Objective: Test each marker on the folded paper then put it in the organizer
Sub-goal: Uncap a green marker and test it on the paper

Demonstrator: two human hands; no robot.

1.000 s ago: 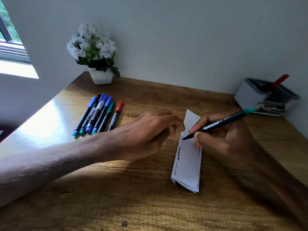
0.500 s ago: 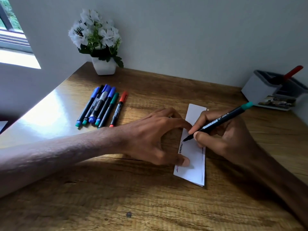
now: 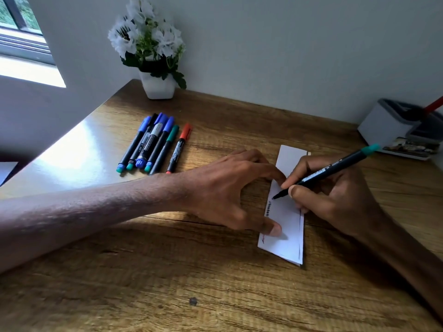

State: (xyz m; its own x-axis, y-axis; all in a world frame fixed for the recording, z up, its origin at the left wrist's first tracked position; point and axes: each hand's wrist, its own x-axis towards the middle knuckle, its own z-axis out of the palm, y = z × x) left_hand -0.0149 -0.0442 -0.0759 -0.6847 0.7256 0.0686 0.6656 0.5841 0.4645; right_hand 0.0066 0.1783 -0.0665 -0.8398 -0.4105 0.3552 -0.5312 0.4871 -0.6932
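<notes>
Markers (image 3: 153, 144) wait in a tight row at the table's ten o'clock, six of them side by side, lying roughly parallel: blue caps, one green cap and, farthest right, a red-capped one (image 3: 179, 148) set a little apart. Behind them, at eleven o'clock against the wall, stands a white pot of white flowers (image 3: 153, 56). The left hand (image 3: 230, 188) reaches in across the wooden table (image 3: 143, 271), fingers spread, thumb pressed flat on the near left part of the folded paper (image 3: 285, 224) and fingertips on its left edge farther up, pinning it down. The paper lies at about three o'clock, a long white strip with dark squiggles along its left margin. The right hand (image 3: 335, 195) grips a black marker with a green end (image 3: 328, 170) in a writing hold, tip touching the paper near its left edge. At two o'clock by the wall sits the grey-and-white organizer (image 3: 388, 125), a red-ended pen (image 3: 434, 106) standing in it.
</notes>
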